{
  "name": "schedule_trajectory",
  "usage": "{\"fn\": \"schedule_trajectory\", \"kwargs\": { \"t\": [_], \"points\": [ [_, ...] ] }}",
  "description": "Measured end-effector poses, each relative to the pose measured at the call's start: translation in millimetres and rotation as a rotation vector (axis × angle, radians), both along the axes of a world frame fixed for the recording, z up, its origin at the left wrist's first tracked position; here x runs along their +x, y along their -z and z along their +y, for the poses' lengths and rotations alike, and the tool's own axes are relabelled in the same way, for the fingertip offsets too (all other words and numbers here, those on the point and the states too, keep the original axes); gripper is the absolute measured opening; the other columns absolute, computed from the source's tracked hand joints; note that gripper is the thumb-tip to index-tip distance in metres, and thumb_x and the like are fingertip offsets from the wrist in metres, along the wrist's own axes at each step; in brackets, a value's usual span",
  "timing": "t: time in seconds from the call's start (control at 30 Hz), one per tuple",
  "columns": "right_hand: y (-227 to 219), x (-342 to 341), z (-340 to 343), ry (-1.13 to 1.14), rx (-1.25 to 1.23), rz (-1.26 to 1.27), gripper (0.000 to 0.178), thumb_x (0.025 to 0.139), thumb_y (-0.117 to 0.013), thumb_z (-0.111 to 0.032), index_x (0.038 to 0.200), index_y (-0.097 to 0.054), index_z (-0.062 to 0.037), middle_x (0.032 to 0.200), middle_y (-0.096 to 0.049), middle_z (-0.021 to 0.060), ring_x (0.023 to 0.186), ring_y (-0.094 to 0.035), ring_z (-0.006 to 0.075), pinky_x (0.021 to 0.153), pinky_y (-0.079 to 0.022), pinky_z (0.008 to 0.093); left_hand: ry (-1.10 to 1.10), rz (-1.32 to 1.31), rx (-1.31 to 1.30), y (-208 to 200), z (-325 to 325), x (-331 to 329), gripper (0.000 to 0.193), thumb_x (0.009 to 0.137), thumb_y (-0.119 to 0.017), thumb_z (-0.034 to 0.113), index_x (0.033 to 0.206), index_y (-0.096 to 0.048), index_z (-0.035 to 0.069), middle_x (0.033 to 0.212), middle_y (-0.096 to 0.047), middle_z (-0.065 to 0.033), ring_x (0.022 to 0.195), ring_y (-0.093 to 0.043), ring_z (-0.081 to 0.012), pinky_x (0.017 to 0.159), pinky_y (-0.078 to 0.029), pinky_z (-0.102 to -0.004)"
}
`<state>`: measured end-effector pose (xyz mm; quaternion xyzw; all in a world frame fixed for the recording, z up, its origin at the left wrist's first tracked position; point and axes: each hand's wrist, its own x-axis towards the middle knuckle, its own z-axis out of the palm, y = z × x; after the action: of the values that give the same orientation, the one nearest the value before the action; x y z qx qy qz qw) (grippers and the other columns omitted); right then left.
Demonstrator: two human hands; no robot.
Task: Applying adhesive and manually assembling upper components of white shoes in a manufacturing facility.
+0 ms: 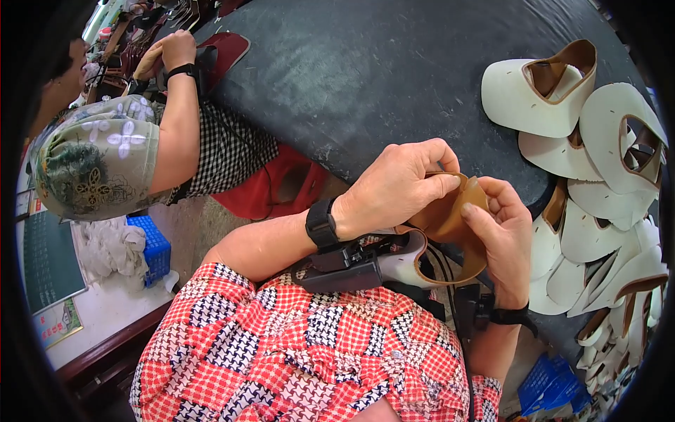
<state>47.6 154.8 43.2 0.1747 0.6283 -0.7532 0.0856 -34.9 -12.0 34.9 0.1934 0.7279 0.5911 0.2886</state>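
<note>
A white shoe upper with tan lining [460,235] is between my hands, in front of my chest, close to the table edge. My left hand [394,179] is closed in a pinch on its top edge. Facing it, my right hand [503,228] is closed too, thumb on the tan inner side and fingers curled behind. The two pinches sit close together at the rim. Part of the upper's white outside [402,267] shows below my left wrist. What my fingertips cover at the edge is hidden.
Many white shoe uppers [598,239] lie piled along the right of the dark tabletop [330,91]. At left a co-worker's hands [169,56] work beside a dark red piece [228,56]. A red stool [271,186] and blue crates [148,246] stand lower down.
</note>
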Motion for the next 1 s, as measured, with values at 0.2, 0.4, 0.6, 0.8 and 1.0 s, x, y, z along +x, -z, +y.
{"fn": "schedule_trajectory", "kwargs": {
  "t": [0.2,0.4,0.6,0.8,1.0],
  "points": [
    [13.7,3.4,7.9,0.091,-0.061,-0.006,0.017,0.084,-0.059,0.000,0.101,-0.058,0.0039,0.085,-0.063,0.0035,0.075,-0.058,0.0055,0.067,-0.046,0.0173,0.008,-0.068,0.015,5.6,5.8,5.5,0.012,0.090,-0.054,0.012,0.093,-0.056,0.000,0.079,-0.059,0.0007,0.073,-0.051,-0.0038,0.064,-0.044,-0.0189],
    [21.9,3.7,7.9,0.143,-0.001,0.029,0.016,0.083,-0.060,0.001,0.099,-0.059,0.0035,0.085,-0.063,0.0031,0.075,-0.057,0.0056,0.067,-0.045,0.0176,-0.020,-0.225,0.074,15.0,6.8,12.3,0.013,0.091,-0.052,0.010,0.097,-0.055,-0.001,0.083,-0.059,0.0000,0.076,-0.052,-0.0037,0.068,-0.044,-0.0180],
    [23.1,1.8,10.6,0.132,0.086,0.041,0.015,0.083,-0.063,-0.001,0.097,-0.062,0.0027,0.084,-0.063,0.0017,0.074,-0.055,0.0049,0.068,-0.044,0.0173,-0.067,-0.302,0.105,14.3,8.1,13.3,0.014,0.091,-0.053,0.011,0.098,-0.055,-0.001,0.085,-0.059,-0.0010,0.077,-0.053,-0.0041,0.070,-0.045,-0.0183],
    [30.6,-3.8,15.3,0.072,0.069,0.037,0.014,0.084,-0.062,-0.002,0.097,-0.063,0.0028,0.085,-0.062,-0.0002,0.075,-0.054,0.0044,0.068,-0.043,0.0182,-0.109,-0.338,0.100,19.5,8.4,11.4,0.015,0.090,-0.055,0.012,0.098,-0.056,-0.001,0.084,-0.060,-0.0004,0.076,-0.054,-0.0041,0.068,-0.045,-0.0184],
    [38.4,-2.4,18.6,-0.101,0.428,0.306,0.009,0.082,-0.062,-0.001,0.090,-0.063,0.0010,0.080,-0.062,0.0031,0.073,-0.056,0.0091,0.065,-0.045,0.0203,-0.169,-0.346,0.029,22.2,11.6,9.6,0.014,0.088,-0.056,0.011,0.094,-0.057,-0.002,0.080,-0.061,-0.0012,0.071,-0.055,-0.0040,0.064,-0.045,-0.0181]
  ]
}}
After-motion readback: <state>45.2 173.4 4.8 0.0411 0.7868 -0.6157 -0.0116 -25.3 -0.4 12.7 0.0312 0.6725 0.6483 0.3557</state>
